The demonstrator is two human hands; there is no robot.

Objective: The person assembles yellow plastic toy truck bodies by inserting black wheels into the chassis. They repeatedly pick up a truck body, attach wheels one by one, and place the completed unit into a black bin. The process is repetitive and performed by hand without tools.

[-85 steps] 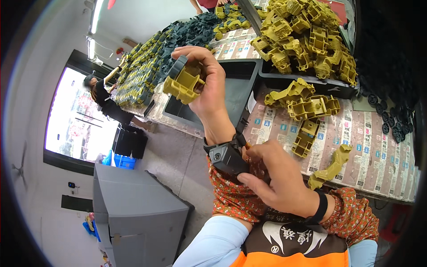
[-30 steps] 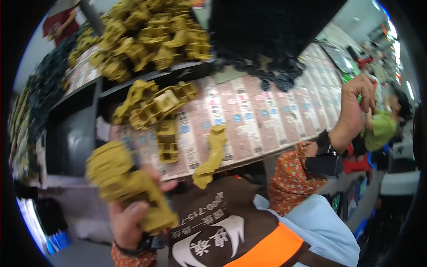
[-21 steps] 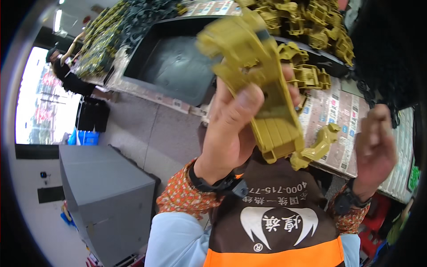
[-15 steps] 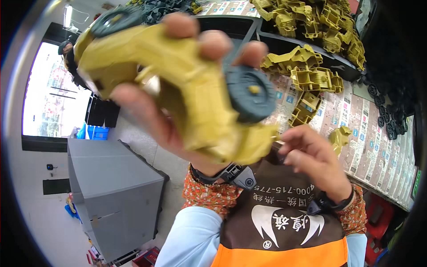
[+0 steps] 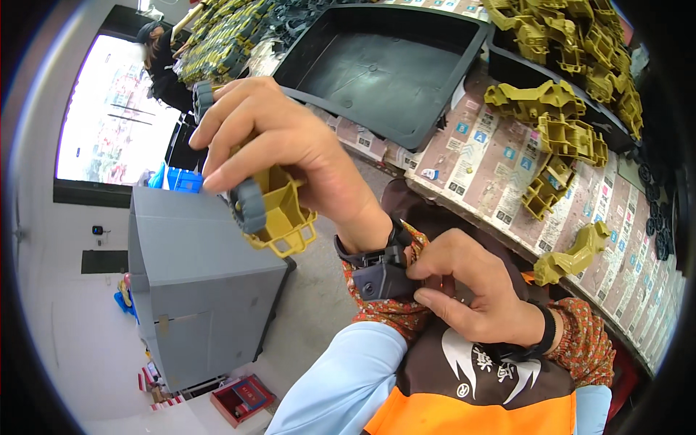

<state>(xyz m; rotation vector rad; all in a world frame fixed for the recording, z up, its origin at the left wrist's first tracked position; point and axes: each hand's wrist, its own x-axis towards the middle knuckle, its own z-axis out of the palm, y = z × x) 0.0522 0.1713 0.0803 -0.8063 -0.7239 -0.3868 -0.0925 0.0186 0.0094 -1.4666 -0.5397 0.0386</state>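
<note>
My left hand (image 5: 279,141) is raised on the left with its fingers wrapped over a yellow toy car body (image 5: 284,210). A dark grey wheel (image 5: 250,206) sits on the near part of the body, and another wheel (image 5: 202,100) shows past my fingertips. Much of the car is behind my hand. My right hand (image 5: 475,286) is in front of my apron, close to the black wrist device (image 5: 378,281) on my left wrist. Its thumb and fingers are bent together in a pinch; whatever may be between them is too small to make out.
Loose yellow car bodies (image 5: 573,138) lie on the worktable (image 5: 464,167) at right. A black tray (image 5: 370,69) stands at the far edge, beside a bin (image 5: 533,61) heaped with yellow parts. A grey box (image 5: 210,268) stands at left. Another person (image 5: 163,65) is far left.
My left hand has lowered and turned the toy car away, so its back of hand now faces me. My right hand has shifted left toward my left wrist. The black tray has come into fuller view.
</note>
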